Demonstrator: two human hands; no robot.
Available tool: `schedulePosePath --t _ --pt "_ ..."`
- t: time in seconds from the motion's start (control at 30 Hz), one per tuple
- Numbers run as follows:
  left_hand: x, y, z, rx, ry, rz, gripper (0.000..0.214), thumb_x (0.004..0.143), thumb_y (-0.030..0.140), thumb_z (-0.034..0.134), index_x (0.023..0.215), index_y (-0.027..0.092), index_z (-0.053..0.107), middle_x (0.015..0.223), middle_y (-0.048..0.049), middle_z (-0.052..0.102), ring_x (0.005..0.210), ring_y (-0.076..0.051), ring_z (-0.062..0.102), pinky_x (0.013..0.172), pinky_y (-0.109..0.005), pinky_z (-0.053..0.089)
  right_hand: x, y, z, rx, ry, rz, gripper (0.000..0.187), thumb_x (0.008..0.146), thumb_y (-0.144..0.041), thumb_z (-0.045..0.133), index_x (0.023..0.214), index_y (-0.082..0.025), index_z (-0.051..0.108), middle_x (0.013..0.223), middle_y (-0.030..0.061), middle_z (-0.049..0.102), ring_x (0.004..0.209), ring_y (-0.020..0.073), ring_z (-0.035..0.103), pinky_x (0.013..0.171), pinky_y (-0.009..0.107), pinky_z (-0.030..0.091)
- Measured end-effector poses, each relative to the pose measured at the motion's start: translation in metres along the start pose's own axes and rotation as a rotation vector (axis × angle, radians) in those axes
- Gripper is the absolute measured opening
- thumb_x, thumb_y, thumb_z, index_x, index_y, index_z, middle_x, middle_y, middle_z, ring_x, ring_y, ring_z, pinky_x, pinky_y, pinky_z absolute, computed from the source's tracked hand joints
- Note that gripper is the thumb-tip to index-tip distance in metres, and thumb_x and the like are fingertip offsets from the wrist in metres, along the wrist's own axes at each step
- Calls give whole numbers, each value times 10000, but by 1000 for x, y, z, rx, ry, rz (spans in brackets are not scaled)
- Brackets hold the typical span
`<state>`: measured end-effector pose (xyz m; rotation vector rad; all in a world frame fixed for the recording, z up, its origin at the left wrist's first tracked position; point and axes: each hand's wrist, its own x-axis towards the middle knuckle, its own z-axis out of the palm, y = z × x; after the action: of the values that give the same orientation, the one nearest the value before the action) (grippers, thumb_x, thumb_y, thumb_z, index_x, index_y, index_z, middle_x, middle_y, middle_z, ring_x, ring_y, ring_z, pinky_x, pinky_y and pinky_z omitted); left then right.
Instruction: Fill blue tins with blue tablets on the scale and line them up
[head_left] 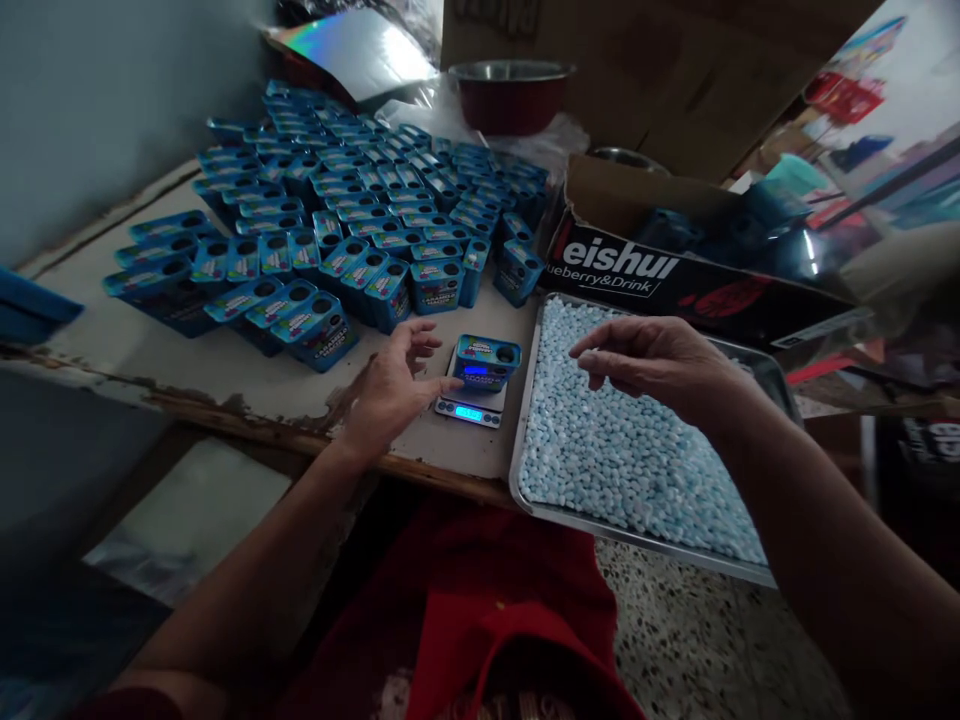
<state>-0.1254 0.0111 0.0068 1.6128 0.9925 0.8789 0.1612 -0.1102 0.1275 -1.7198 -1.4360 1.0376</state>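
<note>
Glossy blue, tapered candy box (487,362), round hole in top, sits on 1 lit digital scale (469,413), centre frame. Looks like the weighing step. Left hand (394,390) spread, nothing gripped; thumb contact unclear. Right hand (660,365) bunched over metal tray (637,538) of smooth pale-blue pellets (622,470), right of frame; can't tell if fingers pinch any. Next move probably calls for a readout check, fine trim.
</note>
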Motion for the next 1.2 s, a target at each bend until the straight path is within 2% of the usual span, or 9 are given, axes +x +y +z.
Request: schedulePosePath --t 0.13,0.23,0.33,0.4,0.47,0.57,0.73,1.07,1.2 --pt "8 -4 14 -4 -11 -2 770 668 322 942 1348 229 593 1347 -129 689 1271 -296 650 1076 -454 536 9 2 5 -123 43 -83 215 893 -423 831 959 -218 831 669 30 708 545 141 543 475 283 320" --pt "15 -10 23 10 -65 -36 639 689 316 926 1261 237 652 1273 -101 737 1210 -290 693 1060 -435 545 11 14 -1 -244 89 -100 169 949 -384 758 989 -236 829 745 39 736 657 190 632 587 324 434" --pt "19 -9 30 13 -149 11 398 789 332 856 1144 250 696 1155 -59 770 1121 -267 730 1038 -409 561 6 33 -6 -402 147 -91 194 880 -325 823 1071 -300 844 1097 70 800 1012 304 702 911 487 528" --pt "21 -1 33 76 -169 173 286 867 289 777 1140 252 702 1164 -49 756 1128 -251 717 1040 -399 562 0 48 1 -345 232 -67 345 812 -294 880 1152 -320 831 1315 79 749 1246 356 637 1116 587 443" --pt "23 15 38 216 -164 439 258 912 198 701 1166 240 712 1189 -60 733 1165 -251 681 1065 -411 546 -4 61 17 -38 322 32 340 867 -333 837 1200 -281 798 1317 107 734 1270 340 639 1160 591 433" --pt "29 43 50 396 -148 831 306 962 111 629 1229 230 720 1201 -82 715 1190 -255 642 1096 -427 522 -8 73 45 702 337 255 281 1043 -444 637 1150 -202 732 1158 126 752 1082 277 736 1055 511 557" --pt "38 57 82 533 -247 1145 298 1017 103 597 1234 256 734 1245 -80 724 1245 -261 642 1129 -433 518 -11 73 68 1423 317 364 431 1159 -462 334 999 -181 618 956 122 733 891 237 749 908 421 638" --pt "27 45 102 502 -220 1076 347 1008 92 610 1254 294 750 1288 -69 731 1344 -280 621 1175 -464 498 -9 75 63 1699 371 450 396 1166 -391 333 1074 -145 629 869 88 727 766 209 703 681 322 647" --pt "26 41 107 416 -178 892 263 1003 148 636 1210 258 755 1224 -71 743 1199 -250 681 1098 -407 536 -12 72 61 1681 397 474 383 1163 -394 356 1028 -155 623 826 83 719 767 211 714 729 336 670"
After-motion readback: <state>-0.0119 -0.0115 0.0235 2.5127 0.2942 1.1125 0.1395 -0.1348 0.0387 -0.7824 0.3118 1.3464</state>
